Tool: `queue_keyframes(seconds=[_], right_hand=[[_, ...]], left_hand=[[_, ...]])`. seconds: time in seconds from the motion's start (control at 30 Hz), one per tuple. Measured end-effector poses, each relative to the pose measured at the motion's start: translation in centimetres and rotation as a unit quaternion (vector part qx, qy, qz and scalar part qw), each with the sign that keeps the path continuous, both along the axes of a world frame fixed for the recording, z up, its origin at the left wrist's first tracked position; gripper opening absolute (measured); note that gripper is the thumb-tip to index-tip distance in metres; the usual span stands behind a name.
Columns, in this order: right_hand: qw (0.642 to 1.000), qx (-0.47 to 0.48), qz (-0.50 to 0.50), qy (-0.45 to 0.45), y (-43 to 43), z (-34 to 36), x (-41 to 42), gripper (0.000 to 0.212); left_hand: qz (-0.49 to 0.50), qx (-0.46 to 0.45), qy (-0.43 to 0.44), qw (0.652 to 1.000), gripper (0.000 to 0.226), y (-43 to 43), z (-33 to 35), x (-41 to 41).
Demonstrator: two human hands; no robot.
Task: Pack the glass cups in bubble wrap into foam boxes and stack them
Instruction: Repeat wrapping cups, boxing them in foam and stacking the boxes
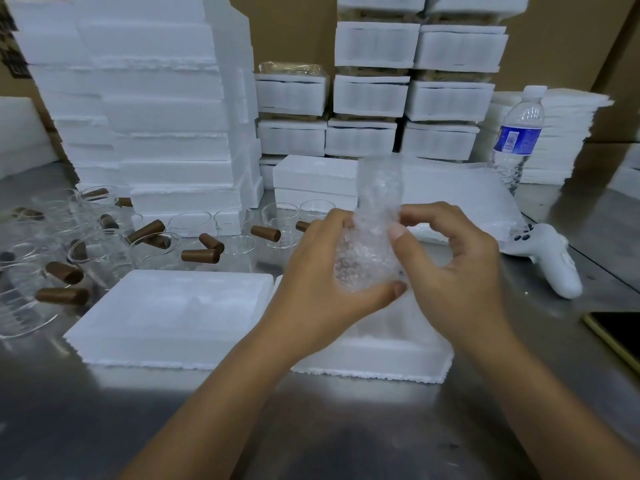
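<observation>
2 foam trays (166, 306) front ctr; glass cups (100, 251) left; packed boxes (370, 98) stacked behind; bottle (517, 133) far right.

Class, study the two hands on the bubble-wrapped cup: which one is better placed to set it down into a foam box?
Probably the left hand: it grips the body of the bubble-wrapped cup, while the right hand only pinches the wrap. The foam box lies just below.

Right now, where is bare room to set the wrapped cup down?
Bare steel table along the near edge, before the two open foam boxes. A smaller patch right of them, between white controller and phone. Left is crowded with glass cups; foam stacks block the back.
</observation>
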State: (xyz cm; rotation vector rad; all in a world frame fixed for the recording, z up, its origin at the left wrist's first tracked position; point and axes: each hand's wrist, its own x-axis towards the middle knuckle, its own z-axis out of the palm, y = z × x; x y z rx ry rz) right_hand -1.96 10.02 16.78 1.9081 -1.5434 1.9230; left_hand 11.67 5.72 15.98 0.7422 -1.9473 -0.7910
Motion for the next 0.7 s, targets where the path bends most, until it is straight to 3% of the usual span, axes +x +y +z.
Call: queue_keyframes(seconds=[0.1, 0.23, 0.33, 0.47, 0.57, 0.7], right_hand=[[0.995, 0.076, 0.036, -0.051, -0.17, -0.15, -0.06, 0.019], [0.989, 0.129, 0.07, -0.002, -0.09, -0.32, 0.35, 0.039], [0.989, 0.131, 0.075, -0.005, -0.02, -0.08, 0.63, 0.034], [0.997, 0.044, 0.033, -0.06, -0.16, -0.05, 0.39, 0.006], [0.991, 0.033, 0.048, -0.123, -0.42, -0.18, -0.11, 0.017], [0.997, 0.011, 0.047, -0.061, -0.4, -0.12, -0.14, 0.006]], left_hand=[[-0.008, -0.025, 0.016, 1.0, 0.067, 0.03, -0.08, 0.04], [0.003, -0.062, 0.005, 0.998, 0.068, 0.13, -0.11, -0.01], [0.017, -0.095, -0.017, 0.995, 0.061, 0.2, -0.29, -0.06], [0.026, -0.094, -0.011, 0.995, 0.05, 0.14, -0.23, 0.16], [0.028, -0.081, -0.011, 0.996, 0.043, 0.01, -0.01, 0.31], [0.015, -0.068, -0.005, 0.998, 0.051, -0.12, -0.18, 0.17]])
